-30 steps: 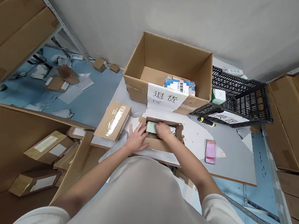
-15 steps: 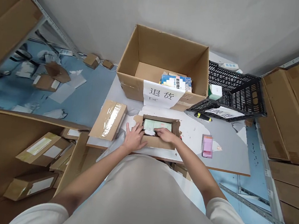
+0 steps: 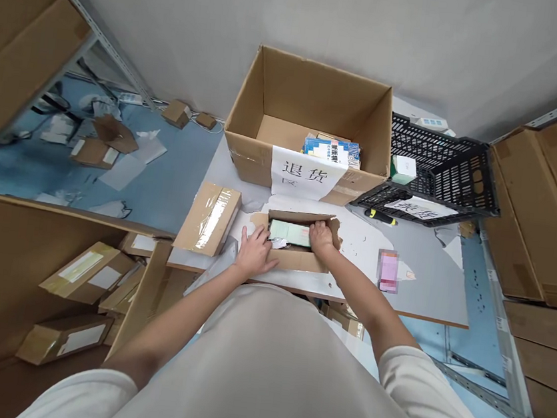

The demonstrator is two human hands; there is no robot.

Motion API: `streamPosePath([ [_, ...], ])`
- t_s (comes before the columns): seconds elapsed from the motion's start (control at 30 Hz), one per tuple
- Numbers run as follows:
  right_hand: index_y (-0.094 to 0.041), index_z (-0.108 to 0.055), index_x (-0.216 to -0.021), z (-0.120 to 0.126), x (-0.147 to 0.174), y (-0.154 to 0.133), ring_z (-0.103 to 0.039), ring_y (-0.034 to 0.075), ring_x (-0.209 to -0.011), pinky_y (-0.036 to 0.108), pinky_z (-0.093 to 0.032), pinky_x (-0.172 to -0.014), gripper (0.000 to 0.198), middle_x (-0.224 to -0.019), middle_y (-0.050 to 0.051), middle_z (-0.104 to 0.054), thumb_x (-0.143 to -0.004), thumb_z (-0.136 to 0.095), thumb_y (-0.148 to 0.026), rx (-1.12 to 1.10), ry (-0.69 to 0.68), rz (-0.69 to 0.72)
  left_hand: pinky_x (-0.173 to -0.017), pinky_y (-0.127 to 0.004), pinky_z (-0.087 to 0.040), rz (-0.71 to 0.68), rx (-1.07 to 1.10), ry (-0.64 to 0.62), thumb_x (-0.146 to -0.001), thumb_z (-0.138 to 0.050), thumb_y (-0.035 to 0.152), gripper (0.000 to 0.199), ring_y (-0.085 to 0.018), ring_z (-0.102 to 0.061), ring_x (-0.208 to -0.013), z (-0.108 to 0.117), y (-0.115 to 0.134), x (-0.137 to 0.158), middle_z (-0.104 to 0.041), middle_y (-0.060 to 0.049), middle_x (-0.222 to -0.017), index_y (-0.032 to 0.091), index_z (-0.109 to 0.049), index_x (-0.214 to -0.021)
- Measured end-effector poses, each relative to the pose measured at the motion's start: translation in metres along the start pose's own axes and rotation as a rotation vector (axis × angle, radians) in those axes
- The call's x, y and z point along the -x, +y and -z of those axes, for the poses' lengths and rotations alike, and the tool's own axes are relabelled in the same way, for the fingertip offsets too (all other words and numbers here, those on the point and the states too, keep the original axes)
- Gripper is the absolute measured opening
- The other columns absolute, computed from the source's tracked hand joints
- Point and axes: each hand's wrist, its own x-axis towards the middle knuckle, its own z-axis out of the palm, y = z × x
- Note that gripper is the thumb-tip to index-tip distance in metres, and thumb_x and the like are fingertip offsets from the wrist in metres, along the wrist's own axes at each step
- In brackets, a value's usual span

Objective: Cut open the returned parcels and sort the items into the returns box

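Note:
A small open cardboard box point(image 3: 297, 260) with torn flaps sits near the table's front edge. Inside lies a pale green box point(image 3: 290, 232), slightly askew, with crumpled silvery-white wrapping point(image 3: 279, 243) at its front left. My left hand point(image 3: 253, 252) grips the cardboard box's front left corner, thumb along the front wall and little finger apart. Reaching into the right end, my right hand point(image 3: 322, 238) has its fingers closed over the green box's right end. The fingertips there are partly hidden.
Behind stands a large carton point(image 3: 249, 155) holding blue packages point(image 3: 332, 151). A black crate point(image 3: 462, 183) is at right, with a yellow-black cutter point(image 3: 381, 217) before it. A taped parcel point(image 3: 208, 219) lies left, a blurred pink item point(image 3: 389, 270) right. A parcel-filled carton point(image 3: 140, 300) flanks the table.
My right hand has moved right, from the wrapping to the green box's right end. The green box has tilted a little. My left hand stays at the cardboard box's left corner.

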Motion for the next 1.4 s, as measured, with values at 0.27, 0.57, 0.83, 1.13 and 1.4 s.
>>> streamPosePath([
  [0.27,-0.002,-0.041,-0.133,0.038,0.045,0.021,-0.05,0.035,-0.11,0.042,-0.035,-0.099,0.078,-0.12,0.023,-0.055,-0.062,-0.07,-0.019,0.05,0.154,0.289,-0.108,-0.07,-0.012,-0.031,0.014,-0.014,-0.073,-0.063,0.05,0.043,-0.039,-0.028,-0.136,0.0,-0.016,0.001,-0.051,-0.018,-0.13,0.017,-0.068,-0.099],
  [0.57,-0.015,-0.029,-0.138,0.038,0.052,0.038,-0.045,0.032,-0.119,0.048,-0.039,-0.097,0.082,-0.13,0.018,-0.044,-0.067,-0.065,-0.034,-0.513,0.526,0.415,-0.11,-0.066,-0.012,-0.08,0.046,-0.022,-0.074,-0.059,0.055,0.05,-0.038,-0.028,-0.137,0.005,-0.014,-0.012,-0.054,-0.017,-0.13,0.018,-0.065,-0.108],
  [0.83,-0.014,-0.048,-0.125,0.011,0.047,-0.001,-0.036,0.032,-0.132,0.047,-0.037,-0.105,0.055,-0.143,0.02,-0.033,-0.079,-0.062,-0.04,-0.577,0.661,0.299,-0.112,-0.065,-0.004,-0.113,0.098,0.057,-0.084,-0.053,0.042,0.043,-0.033,-0.038,-0.132,-0.007,0.01,-0.017,-0.059,-0.015,-0.124,0.017,-0.058,-0.118],
  [1.13,-0.021,-0.046,-0.135,0.008,0.053,-0.013,-0.046,0.029,-0.122,0.044,-0.044,-0.099,0.057,-0.133,0.016,-0.042,-0.081,-0.06,-0.035,-0.633,0.518,0.244,-0.112,-0.063,-0.009,-0.158,0.078,-0.024,-0.079,-0.062,0.047,0.056,-0.032,-0.043,-0.127,-0.013,0.013,-0.01,-0.058,-0.018,-0.125,0.017,-0.053,-0.126],
  [1.4,-0.023,-0.047,-0.135,0.079,0.096,0.053,-0.046,0.033,-0.122,0.049,-0.043,-0.099,0.064,-0.13,0.015,-0.043,-0.076,-0.066,-0.039,-0.654,0.825,0.28,-0.109,-0.063,-0.016,-0.014,0.026,-0.002,-0.084,-0.057,0.028,0.049,-0.032,-0.036,-0.135,-0.011,0.011,-0.047,-0.05,-0.018,-0.136,0.021,-0.049,-0.131],
])
